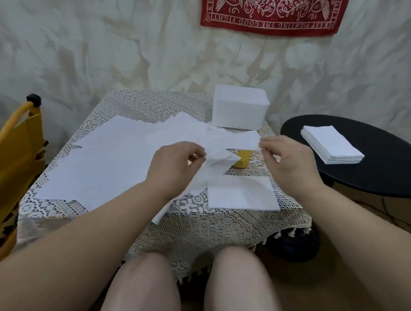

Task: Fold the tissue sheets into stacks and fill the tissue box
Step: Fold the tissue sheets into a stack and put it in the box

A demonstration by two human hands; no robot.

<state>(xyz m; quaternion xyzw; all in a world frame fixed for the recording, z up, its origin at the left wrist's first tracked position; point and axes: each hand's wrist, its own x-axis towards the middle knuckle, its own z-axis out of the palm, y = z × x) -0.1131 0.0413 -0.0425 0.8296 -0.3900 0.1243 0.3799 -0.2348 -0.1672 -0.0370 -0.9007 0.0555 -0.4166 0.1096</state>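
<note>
Tissue sheet (226, 144), pinched by both hands, hides most of a yellow object (241, 161).

2 hands (175, 163), 3 tissue stacks (332, 145)

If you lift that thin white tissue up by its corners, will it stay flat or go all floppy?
Probably floppy: the tissue sheet already sags and crumples between the left hand and right hand, which pinch its ends. It looks very light, so a small puff of air might move it. It may also tear easily, since the loose sheets on the table show ragged edges.
</note>
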